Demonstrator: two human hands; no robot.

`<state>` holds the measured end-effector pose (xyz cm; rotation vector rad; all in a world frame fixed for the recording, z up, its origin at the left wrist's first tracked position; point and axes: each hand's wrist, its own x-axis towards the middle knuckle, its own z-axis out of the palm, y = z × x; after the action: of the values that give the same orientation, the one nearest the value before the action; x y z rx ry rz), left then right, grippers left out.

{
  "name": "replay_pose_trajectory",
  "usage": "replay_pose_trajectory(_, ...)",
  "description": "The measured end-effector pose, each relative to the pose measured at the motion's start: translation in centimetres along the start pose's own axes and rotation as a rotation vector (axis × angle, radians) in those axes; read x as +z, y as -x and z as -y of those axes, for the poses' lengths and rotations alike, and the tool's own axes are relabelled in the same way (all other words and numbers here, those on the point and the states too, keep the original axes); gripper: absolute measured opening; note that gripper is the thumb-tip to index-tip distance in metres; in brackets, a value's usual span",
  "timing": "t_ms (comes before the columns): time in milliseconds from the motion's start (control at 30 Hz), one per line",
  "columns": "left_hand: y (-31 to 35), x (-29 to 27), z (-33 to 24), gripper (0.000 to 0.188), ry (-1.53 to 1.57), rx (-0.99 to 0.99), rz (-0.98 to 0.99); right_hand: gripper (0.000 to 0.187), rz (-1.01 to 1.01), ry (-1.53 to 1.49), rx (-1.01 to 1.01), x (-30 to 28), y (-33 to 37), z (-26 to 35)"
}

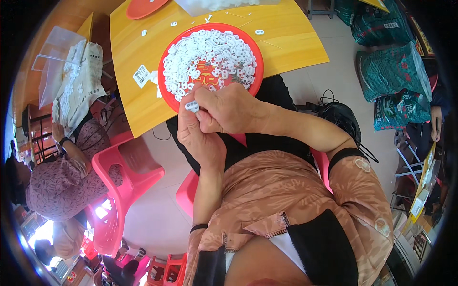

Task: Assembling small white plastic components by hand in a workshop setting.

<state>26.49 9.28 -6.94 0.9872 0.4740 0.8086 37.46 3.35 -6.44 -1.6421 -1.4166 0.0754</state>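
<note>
Both my hands meet over the near rim of a round red tray (259,71). Between them is a small white plastic piece (192,106) with dark slots in its face. My left hand (200,143) pinches it from below with thumb and finger. My right hand (234,109) is closed, its fingertips against the piece; whether it grips anything more is hidden. Many similar small white plastic pieces (210,45) are heaped in the tray, with part of its patterned bottom bare near my hands.
The tray stands on a yellow wooden table (296,43). Loose white pieces, thin sticks and a printed label (141,76) lie around it. Behind are a translucent bin (224,5) and a red plate (143,7). A person sits at left by a pink chair (114,190); green sacks (393,71) stand right.
</note>
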Motion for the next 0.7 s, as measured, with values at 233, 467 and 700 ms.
replay_pose_trajectory(233, 1.0, 1.0, -0.8, 0.043, 0.110, -0.036, -0.060, 0.026, -0.044, -0.042, -0.005, 0.4, 0.4, 0.5)
replay_pose_trajectory(467, 0.8, 0.5, -0.4, 0.043, 0.144, -0.111, -0.081, 0.025, -0.025, -0.076, 0.069, 1.1, 1.1, 0.4)
replay_pose_trajectory(700, 0.7, -0.2, -0.3, 0.048, 0.119, -0.032, -0.041, 0.020, 0.048, -0.382, 0.217, 0.1, 1.1, 1.5)
